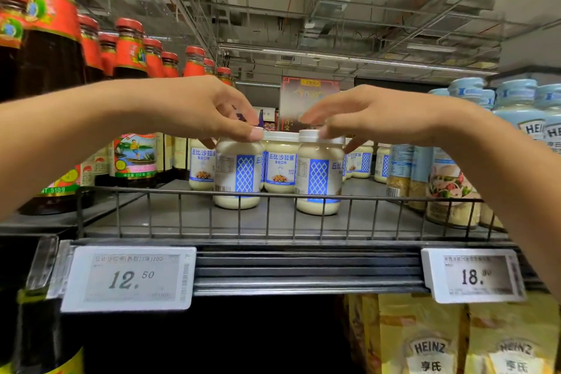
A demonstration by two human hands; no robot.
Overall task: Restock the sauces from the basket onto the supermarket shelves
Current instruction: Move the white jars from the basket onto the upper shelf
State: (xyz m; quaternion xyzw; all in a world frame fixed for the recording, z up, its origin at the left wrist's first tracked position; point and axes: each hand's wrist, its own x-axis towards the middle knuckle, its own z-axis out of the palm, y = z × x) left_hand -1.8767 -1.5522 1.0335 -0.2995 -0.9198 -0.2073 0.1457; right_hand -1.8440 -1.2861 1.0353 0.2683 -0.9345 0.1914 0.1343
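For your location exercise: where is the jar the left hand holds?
Head view, centre: the left jar stands on the shelf behind the wire rail, left hand on top, beside the right-hand jar.

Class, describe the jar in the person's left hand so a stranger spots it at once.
Find the wire-fronted shelf above the 12.50 price tag. Two cream jars stand foremost, blue lattice facing out. It is the left jar, gripped by the left hand, not the right jar under the right hand.
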